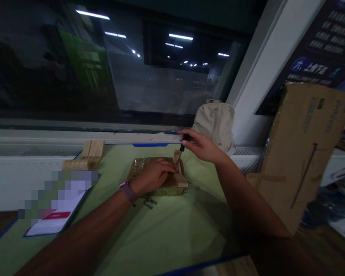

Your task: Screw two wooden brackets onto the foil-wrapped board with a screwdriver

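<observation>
My right hand point(199, 143) grips the black handle of a screwdriver point(182, 147), its shaft tilted down toward a light wooden piece point(181, 180). Close by the screwdriver's tip, the closed fingers of my left hand point(153, 174) hold the wooden piece. Whether a screw sits under the tip is hidden by the fingers. The wood rests on a flat, tape-wrapped cardboard box point(138, 163). Several dark screws point(149, 202) lie on the table in front of the box, near my left wrist.
The green table point(201, 218) has a blue edge. More wooden pieces point(92, 151) stand at its back left, behind a partly blurred flat panel point(60, 207). A pale backpack point(214, 120) leans by the window, and a tall cardboard sheet point(301, 161) stands on the right.
</observation>
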`<state>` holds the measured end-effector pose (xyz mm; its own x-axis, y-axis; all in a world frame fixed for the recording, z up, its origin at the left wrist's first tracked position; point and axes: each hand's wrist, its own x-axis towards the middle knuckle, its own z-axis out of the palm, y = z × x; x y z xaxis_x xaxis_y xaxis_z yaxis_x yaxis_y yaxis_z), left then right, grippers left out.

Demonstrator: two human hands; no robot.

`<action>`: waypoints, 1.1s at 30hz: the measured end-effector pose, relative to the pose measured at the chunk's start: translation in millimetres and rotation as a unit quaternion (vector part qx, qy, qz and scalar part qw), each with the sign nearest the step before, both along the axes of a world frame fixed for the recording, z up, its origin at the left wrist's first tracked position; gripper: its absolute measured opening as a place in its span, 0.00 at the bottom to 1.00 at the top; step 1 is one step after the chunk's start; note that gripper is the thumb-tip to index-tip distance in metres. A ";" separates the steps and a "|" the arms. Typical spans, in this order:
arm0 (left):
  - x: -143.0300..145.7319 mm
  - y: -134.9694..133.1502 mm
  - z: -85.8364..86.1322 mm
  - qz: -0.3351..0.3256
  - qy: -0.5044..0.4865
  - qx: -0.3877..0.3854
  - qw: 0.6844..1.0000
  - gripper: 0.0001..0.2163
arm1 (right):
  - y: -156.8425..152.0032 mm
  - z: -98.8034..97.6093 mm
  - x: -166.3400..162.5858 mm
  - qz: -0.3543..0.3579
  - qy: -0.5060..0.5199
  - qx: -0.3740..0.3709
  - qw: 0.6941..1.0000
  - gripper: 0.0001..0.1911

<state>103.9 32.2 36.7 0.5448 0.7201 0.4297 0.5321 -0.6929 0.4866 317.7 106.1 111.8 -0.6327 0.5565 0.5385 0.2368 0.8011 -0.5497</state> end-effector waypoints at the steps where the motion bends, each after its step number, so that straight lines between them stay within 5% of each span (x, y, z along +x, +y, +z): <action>1: -0.2 0.0 0.2 -0.001 -0.001 0.002 1.000 0.19 | 2.6 -1.2 1.1 0.018 0.010 -0.027 0.999 0.17; 5: -0.8 0.1 -0.7 0.000 0.001 0.009 1.000 0.19 | 10.2 -6.9 1.4 0.061 0.059 -0.079 0.993 0.17; 12: -1.7 -0.5 -0.5 0.003 0.007 0.010 1.000 0.19 | 5.8 -11.4 -10.2 -0.080 0.049 0.080 0.992 0.12; 20: -2.8 0.0 -1.3 -0.006 -0.003 0.017 1.000 0.19 | 13.6 -13.1 -4.9 0.036 0.071 -0.033 0.996 0.20; 27: -0.9 -1.4 0.3 0.011 0.007 0.008 1.000 0.21 | 3.7 -9.9 -7.9 -0.067 0.022 0.099 0.993 0.12; 33: 0.6 0.1 -1.6 0.006 0.003 0.014 1.000 0.21 | 16.7 -17.3 -4.5 0.018 0.072 -0.007 0.997 0.22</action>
